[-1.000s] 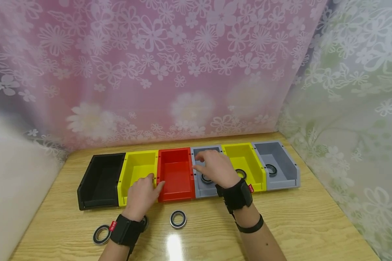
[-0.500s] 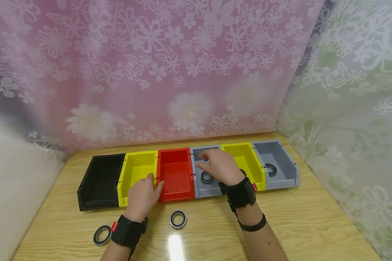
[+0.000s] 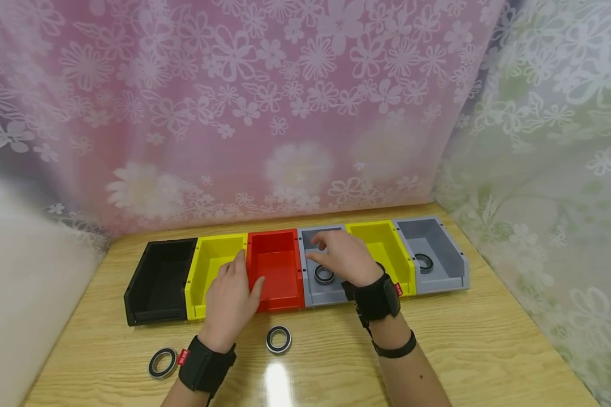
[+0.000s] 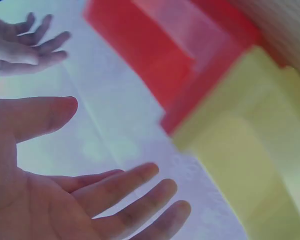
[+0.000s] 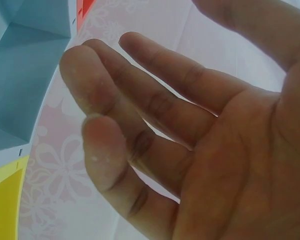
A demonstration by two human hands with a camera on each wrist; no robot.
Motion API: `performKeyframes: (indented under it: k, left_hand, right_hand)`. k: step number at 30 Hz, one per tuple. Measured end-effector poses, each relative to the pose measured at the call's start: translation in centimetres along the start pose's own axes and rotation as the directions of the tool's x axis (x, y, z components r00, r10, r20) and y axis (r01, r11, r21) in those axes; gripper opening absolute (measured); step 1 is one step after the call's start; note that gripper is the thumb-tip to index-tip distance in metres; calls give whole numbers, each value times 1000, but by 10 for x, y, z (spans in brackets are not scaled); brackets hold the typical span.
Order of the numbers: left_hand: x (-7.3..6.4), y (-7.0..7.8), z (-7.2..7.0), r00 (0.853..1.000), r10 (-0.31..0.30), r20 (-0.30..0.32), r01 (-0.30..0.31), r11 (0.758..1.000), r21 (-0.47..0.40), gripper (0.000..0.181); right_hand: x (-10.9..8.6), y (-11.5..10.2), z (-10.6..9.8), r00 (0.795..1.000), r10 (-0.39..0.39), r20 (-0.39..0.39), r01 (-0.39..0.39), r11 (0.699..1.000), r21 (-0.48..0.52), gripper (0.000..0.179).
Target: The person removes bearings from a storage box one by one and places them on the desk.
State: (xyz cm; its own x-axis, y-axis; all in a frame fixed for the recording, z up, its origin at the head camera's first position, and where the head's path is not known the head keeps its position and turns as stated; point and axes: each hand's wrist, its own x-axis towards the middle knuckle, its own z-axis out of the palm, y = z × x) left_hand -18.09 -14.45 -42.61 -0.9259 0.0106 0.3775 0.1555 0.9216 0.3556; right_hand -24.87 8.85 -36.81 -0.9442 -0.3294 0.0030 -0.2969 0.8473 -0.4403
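Note:
My left hand [image 3: 231, 299] hovers over the front of the left yellow bin [image 3: 196, 312] and the red bin [image 3: 275, 274], fingers extended and holding nothing. In the left wrist view its thumb and fingers [image 4: 125, 190] are spread apart. My right hand [image 3: 348, 257] is above the middle grey bin [image 3: 331, 297], fingers loosely bent. The right wrist view shows nothing in that palm [image 5: 225, 165]. Just below its thumb, a black-sealed ball bearing [image 3: 324, 282] lies in that grey bin. Two more bearings rest on the table, one in front of the red bin [image 3: 278, 350] and another further left [image 3: 155, 372].
The bins form one row along the back of the wooden table [image 3: 489, 350]. A black bin [image 3: 160, 282] stands at the left end. The right yellow bin [image 3: 384, 234] holds a bearing mostly hidden by my wrist. Another bearing [image 3: 430, 264] lies in the end grey bin [image 3: 440, 285]. A flowered curtain [image 3: 285, 113] hangs behind.
My left hand has lifted and moved slightly forward and right, its fingers straightening. The bearing that peeked out beside my left wrist is now hidden. My right hand shifted a little right.

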Motion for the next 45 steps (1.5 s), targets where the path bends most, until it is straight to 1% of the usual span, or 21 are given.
performKeyframes:
  k: [3,5,8,11,14,19,21,23,26,31,34,38,41,45]
  left_hand:
    - [4,14,-2,999,37,-7,-37,999,11,73]
    - [8,24,-1,998,58,22,-58,998,23,68]
    - [15,39,3,993,78,83,-81,996,37,57]
    - [22,50,10,989,81,122,-87,995,45,50]
    - [26,56,19,988,68,140,-76,996,55,44]
    - [32,59,32,982,38,183,-54,995,84,34]
    - [33,58,38,979,30,201,-47,996,81,37]
    - [35,57,43,975,20,221,-36,997,70,44]
    - [37,58,49,971,19,239,-30,999,42,51]
    - [38,63,54,964,31,264,-40,999,29,50]
    - [37,65,56,966,29,258,-40,998,38,47]
    - [37,66,57,966,11,257,-17,1000,22,45]
    - [37,66,58,963,3,269,-6,1000,10,45]
    - [37,65,58,965,1,263,-2,1000,3,46]
  right_hand:
    - [0,2,-2,1000,-9,-3,9,1000,-5,34]
    - [0,3,-2,1000,-14,-2,14,1000,-3,34]
    - [0,5,-2,1000,-13,2,13,1000,0,36]
    - [0,6,0,1000,-8,6,8,1000,4,37]
    - [1,7,2,1000,-6,8,6,1000,11,37]
    - [0,8,2,1000,-8,14,8,1000,23,38]
    - [0,7,1,1000,-9,16,9,1000,30,38]
    - [0,7,0,1000,-11,17,11,999,31,38]
    - [0,7,-1,1000,-13,16,13,999,29,37]
    - [-1,7,-1,999,-31,17,30,999,37,37]
    - [-1,8,-1,999,-36,19,34,998,56,38]
    - [0,9,-1,999,-28,18,27,997,69,38]
    - [2,9,0,999,-34,20,32,998,59,38]
    - [9,11,5,999,-44,31,43,999,32,39]
